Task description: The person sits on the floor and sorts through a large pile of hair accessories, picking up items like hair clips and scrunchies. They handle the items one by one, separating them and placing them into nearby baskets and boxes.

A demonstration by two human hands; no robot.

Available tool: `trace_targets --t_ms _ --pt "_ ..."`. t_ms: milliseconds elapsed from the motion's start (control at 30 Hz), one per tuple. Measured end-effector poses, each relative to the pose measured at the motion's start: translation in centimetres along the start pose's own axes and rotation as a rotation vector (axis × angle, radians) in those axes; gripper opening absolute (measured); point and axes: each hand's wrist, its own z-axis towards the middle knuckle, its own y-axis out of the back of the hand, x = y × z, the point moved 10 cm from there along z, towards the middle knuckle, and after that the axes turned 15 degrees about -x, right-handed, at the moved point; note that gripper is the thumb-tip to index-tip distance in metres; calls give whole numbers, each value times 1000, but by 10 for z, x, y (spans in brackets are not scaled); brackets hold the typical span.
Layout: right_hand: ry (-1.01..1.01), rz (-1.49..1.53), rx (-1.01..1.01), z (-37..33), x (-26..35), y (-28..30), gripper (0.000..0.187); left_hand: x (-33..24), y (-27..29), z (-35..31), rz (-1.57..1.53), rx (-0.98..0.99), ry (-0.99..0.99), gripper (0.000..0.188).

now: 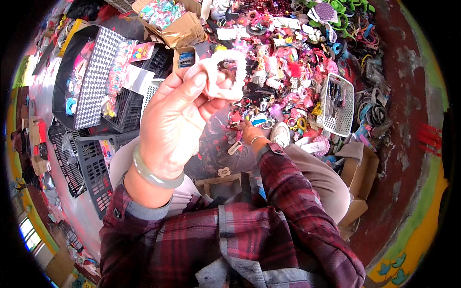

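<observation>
My left hand (180, 103) is raised in front of me, its thumb and fingers closed on a pale pink hair tie (211, 79). White pearl-like beads run along the far side of the loop, and soft fabric forms the near side. A pale green bangle circles that wrist. Lower down, my right hand (251, 131) reaches to the near edge of a big pile of hair accessories (288, 72), beside my white shoe (280, 134). Its fingers stretch toward small pink and red pieces and look empty, though their tips blend into the pile.
A white basket (351, 113) with dark items stands right of the pile. Black crates (91, 173) and a houndstooth-patterned box (98, 72) are at left. Cardboard boxes stand at the back (185, 33) and by my right knee (362, 177). A flower-shaped piece (224, 171) lies between my legs.
</observation>
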Motion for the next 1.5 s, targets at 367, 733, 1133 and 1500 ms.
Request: trace_targets --t_ms 367,733,1133,1500 --pt "96 -309 -396 28 -25 49 35 4 0 3 -21 -65 63 14" --pt "-373 172 -943 6 -165 197 31 6 -15 -1 -25 35 70 15" --pt "-547 1826 -552 -20 -147 174 9 15 -24 6 -2 95 88 13" --pt "-537 1471 -614 -33 -128 194 12 20 -20 13 31 105 65 20"
